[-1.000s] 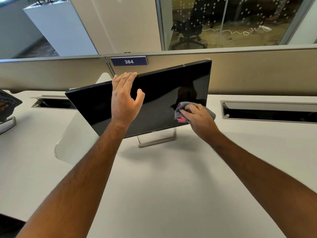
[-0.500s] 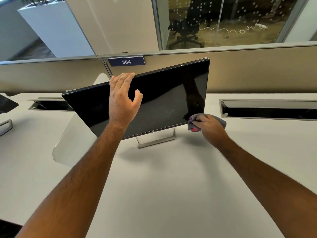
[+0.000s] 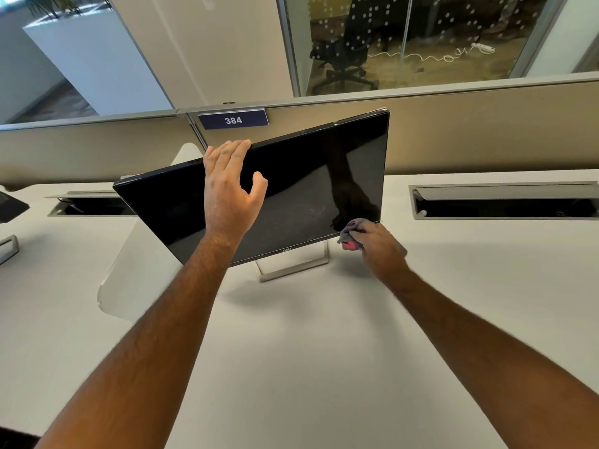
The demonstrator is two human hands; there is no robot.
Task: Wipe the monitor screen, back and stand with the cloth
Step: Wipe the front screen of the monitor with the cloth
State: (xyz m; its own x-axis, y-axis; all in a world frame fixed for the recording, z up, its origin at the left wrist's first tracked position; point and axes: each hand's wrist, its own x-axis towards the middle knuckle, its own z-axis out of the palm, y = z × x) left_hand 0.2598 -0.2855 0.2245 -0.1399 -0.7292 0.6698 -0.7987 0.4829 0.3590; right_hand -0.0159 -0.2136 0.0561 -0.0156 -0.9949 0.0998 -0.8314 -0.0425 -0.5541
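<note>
Two hands on this one. So the flat black monitor with the glossy dark screen (image 3: 291, 196) sits tilted on its thin silver metal loop stand (image 3: 293, 267) on the white table (image 3: 308, 367), left corner dipped low, right corner up against the beige partition wall (image 3: 486, 137) behind it. Plenty of bare tabletop in front and off to the right of the stand; a dark rectangular cable slot (image 3: 505, 202) sits further right, well apart from the screen edge. On the left a white curved divider panel (image 3: 129, 270) stands just beside the low corner.

Left hand (image 3: 228, 186) lies over the top edge, fingers straight and draped over the rim, thumb spread out in front of the glass, forearm reaching up from below. Right hand (image 3: 377, 244) is at the bottom right corner, fingers curled round a bunched grey cloth with a red patch (image 3: 350, 233), which touches that corner of the screen.
</note>
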